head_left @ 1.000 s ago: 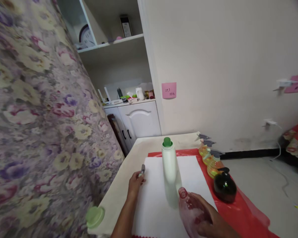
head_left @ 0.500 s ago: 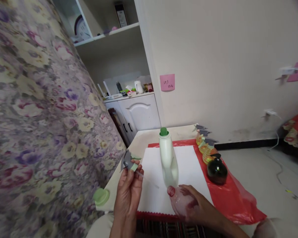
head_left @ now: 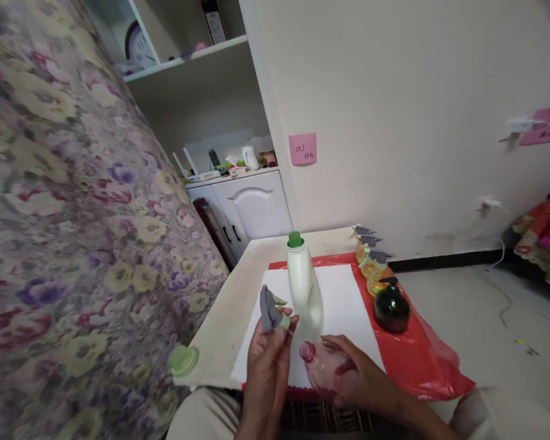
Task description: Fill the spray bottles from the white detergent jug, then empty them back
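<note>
My left hand pinches a grey and pale green spray nozzle by its collar, left of the bottle mouths. My right hand is wrapped round a clear pinkish spray bottle, tilted with its uncapped neck toward my left hand. Just beyond them a tall pale green jug stands upright, its cap off and a green spout showing in its mouth. A light green cap lies at the table's left front corner.
Yellow spray bottles with grey nozzles and a dark green pump bottle stand along the right on red plastic sheeting. White paper lies under the jug. A floral curtain hangs close on the left.
My left hand has moved right with the spray nozzle, now closer to the pink bottle's neck, and the nozzle has turned more upright. The view has shifted slightly.
</note>
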Demonstrator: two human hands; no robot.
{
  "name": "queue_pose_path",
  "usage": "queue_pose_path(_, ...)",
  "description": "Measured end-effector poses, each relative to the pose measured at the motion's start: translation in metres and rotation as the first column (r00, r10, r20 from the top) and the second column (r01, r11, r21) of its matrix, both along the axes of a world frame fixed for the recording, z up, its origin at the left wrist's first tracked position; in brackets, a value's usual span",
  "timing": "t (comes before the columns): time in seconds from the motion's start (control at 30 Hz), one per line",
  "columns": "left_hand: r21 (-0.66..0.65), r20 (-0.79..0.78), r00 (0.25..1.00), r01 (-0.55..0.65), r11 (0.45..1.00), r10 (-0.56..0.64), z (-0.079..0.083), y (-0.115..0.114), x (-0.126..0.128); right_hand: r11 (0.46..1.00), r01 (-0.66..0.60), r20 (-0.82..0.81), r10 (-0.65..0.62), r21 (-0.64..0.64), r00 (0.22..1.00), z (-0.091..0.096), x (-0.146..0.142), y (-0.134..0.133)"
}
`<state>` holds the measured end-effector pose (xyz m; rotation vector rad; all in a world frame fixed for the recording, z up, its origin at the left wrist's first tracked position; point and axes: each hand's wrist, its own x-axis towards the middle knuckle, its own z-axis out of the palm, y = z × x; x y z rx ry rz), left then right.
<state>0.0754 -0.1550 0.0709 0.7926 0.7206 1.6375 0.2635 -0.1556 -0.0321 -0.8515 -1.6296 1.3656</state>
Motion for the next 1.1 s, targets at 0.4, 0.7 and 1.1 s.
queue_pose_path(0.4,-0.155,-0.226,0.973,0.013,0.988,-0.048,-0.029,-0.019,0.012,0.995,0.102,-0.01,-0.102,-0.006,0.995,0.011,-0.006,-0.005)
queue_pose_path(0.7,-0.17,-0.282,0.959,-0.072,0.983,0.022,-0.034,-0.014,0.012,0.983,0.164,0.02,-0.166,0.078,0.986,0.009,-0.01,-0.01)
queue_pose_path(1.1,-0.198,-0.371,0.928,-0.108,0.974,0.027,-0.028,-0.012,0.015,0.938,0.282,-0.018,-0.284,0.202,0.959,-0.003,-0.019,-0.012)
